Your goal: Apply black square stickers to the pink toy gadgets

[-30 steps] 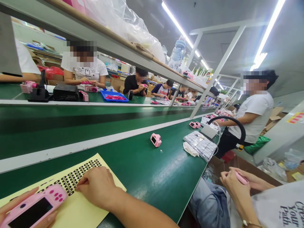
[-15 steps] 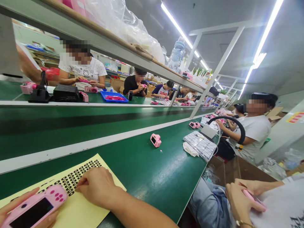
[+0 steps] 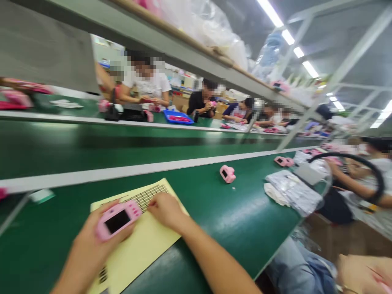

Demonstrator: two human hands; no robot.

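Observation:
My left hand (image 3: 88,237) is wrapped round a pink toy camera (image 3: 117,221), its dark screen and pink buttons facing up toward me. Beneath it lies a yellow sticker sheet (image 3: 147,245) printed with rows of small black-framed shapes. At the rows on the sheet's right part, my right hand (image 3: 167,208) has its fingers pinched together, touching or just above the paper. Whether a sticker is between those fingertips cannot be made out. Both hands are somewhat blurred.
Another pink camera (image 3: 227,174) stands on the green bench to the right, with a plastic-wrapped stack (image 3: 290,190) beyond it. A white ledge (image 3: 153,167) crosses behind. Co-workers sit opposite, near a blue tray (image 3: 178,117), and to my right. An overhead shelf (image 3: 196,45) spans the top.
The view has swung left, so the bench items appear farther right and more of my left hand shows. It still holds the camera; my right hand stays pinched at the sticker rows.

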